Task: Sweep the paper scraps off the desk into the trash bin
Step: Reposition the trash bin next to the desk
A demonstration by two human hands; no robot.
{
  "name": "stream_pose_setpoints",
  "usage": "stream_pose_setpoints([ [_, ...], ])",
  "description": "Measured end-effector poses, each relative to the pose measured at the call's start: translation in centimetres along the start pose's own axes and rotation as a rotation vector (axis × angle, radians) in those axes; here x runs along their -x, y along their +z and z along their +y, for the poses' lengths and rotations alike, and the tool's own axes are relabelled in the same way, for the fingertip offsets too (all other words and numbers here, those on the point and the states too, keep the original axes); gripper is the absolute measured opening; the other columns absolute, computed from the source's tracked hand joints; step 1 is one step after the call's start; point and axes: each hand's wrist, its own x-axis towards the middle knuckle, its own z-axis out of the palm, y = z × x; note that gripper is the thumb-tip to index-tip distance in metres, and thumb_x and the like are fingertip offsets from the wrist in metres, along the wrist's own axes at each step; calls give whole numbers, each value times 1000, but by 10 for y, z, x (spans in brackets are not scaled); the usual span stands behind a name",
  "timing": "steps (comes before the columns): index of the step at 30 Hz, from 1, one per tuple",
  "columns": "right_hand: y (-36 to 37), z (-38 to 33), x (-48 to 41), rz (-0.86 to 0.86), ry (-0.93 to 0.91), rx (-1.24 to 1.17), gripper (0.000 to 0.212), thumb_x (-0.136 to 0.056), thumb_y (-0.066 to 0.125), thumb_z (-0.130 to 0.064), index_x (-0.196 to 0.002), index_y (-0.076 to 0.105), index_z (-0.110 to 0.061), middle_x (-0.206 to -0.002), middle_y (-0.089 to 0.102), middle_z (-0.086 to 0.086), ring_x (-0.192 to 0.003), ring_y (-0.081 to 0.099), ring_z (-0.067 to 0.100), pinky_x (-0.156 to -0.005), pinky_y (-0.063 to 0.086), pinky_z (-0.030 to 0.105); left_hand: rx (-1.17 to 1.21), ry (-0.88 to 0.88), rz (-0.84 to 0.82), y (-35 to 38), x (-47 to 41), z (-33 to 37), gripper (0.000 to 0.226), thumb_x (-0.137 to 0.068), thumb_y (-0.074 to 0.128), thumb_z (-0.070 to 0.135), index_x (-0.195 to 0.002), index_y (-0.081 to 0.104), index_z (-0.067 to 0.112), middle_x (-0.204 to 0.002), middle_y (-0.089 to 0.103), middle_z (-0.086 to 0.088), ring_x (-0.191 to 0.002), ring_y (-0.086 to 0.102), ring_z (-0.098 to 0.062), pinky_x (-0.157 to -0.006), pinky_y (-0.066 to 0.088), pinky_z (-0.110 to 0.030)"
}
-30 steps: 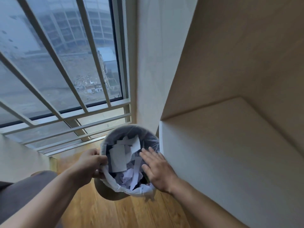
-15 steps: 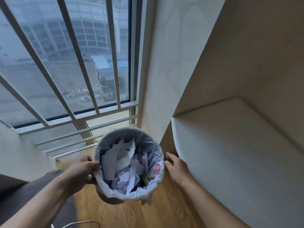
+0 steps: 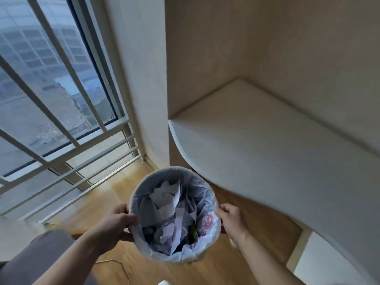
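Note:
A round trash bin (image 3: 207, 229) lined with a white plastic bag sits low in the middle of the view, over the wooden floor. White paper scraps (image 3: 164, 199) fill it, with something green among them. My left hand (image 3: 116, 222) grips the bin's left rim. My right hand (image 3: 230, 220) holds its right side. The pale desk top (image 3: 267, 145) stretches to the right of the bin, with its curved edge just above the bin; no scraps show on it.
A barred window (image 3: 51, 95) fills the left. A cream wall column (image 3: 139, 79) stands between window and desk. Wooden floor (image 3: 98, 202) lies under the bin, with a thin cable (image 3: 121, 266) on it. My grey trouser leg (image 3: 41, 256) is at lower left.
My right hand has left the inside of the bin and now holds its right side. The bin has come away from the desk's left end, lower and further right in view.

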Motion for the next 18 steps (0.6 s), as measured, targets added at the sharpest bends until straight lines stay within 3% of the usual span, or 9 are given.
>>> stream_pose_setpoints([
  [5, -52, 73, 24, 117, 106, -27, 19, -82, 65, -21, -74, 65, -4, -76, 75, 14, -68, 70, 29, -61, 54, 41, -157, -82, -61, 64, -18, -27, 32, -77, 64, -8, -108, 57, -6, -92, 64, -26, -73, 69, -36, -56, 58, -45],
  [10, -100, 142, 57, 214, 201, -115, 17, -84, 63, -13, -68, 61, -8, -66, 63, 7, -63, 57, 20, -59, 42, 34, -332, -110, -106, 136, -23, -56, 33, -80, 66, -6, -110, 52, -12, -96, 59, -26, -76, 64, -36, -51, 57, -40],
  [14, -135, 201, 82, 301, 279, -196, 17, -86, 65, -15, -79, 66, 0, -81, 73, 16, -73, 68, 31, -62, 48, 34, -457, -113, -134, 194, -30, -84, 26, -81, 65, -6, -104, 51, -8, -88, 55, -21, -71, 59, -32, -48, 55, -37],
  [18, -158, 263, 99, 371, 371, -248, 14, -91, 62, -23, -88, 68, -11, -85, 75, 6, -77, 72, 19, -58, 53, 25, -556, -98, -160, 249, -53, -124, 18, -80, 68, -4, -92, 55, -1, -77, 54, -17, -61, 55, -27, -42, 53, -33],
])
